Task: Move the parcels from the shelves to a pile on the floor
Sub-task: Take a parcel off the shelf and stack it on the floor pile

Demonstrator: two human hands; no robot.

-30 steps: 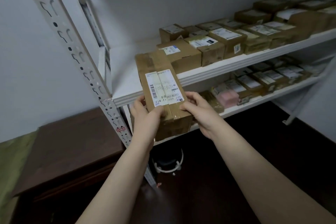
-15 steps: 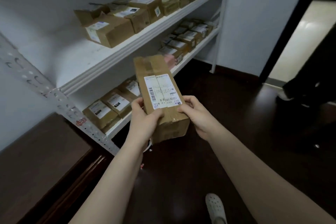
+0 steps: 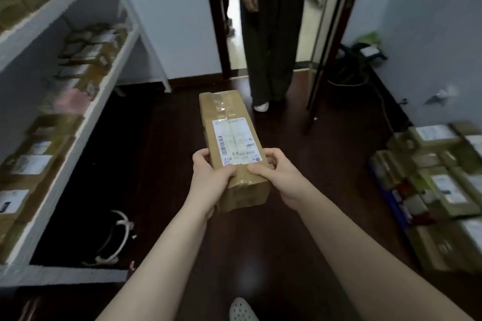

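Observation:
I hold a long brown cardboard parcel (image 3: pixel 229 128) with a white shipping label out in front of me over the dark floor. My left hand (image 3: pixel 211 177) grips its near left side, thumb on top. On the near right side my right hand (image 3: pixel 276 172) grips it the same way. A pile of parcels (image 3: pixel 433 185) lies on the floor at the right. The white shelves (image 3: pixel 86 122) at the left still carry several parcels (image 3: pixel 78 81).
A person (image 3: pixel 268 34) in dark trousers stands in the doorway straight ahead. An open door (image 3: pixel 331 34) hangs to the right of them. A white headset-like object (image 3: pixel 117 237) lies under the bottom shelf. My white shoe (image 3: pixel 241 310) shows at the bottom edge.
I have turned to the right, away from the shelves, with the parcel still in both hands. The shelves slid to the left edge, and the doorway and the floor pile came into view.

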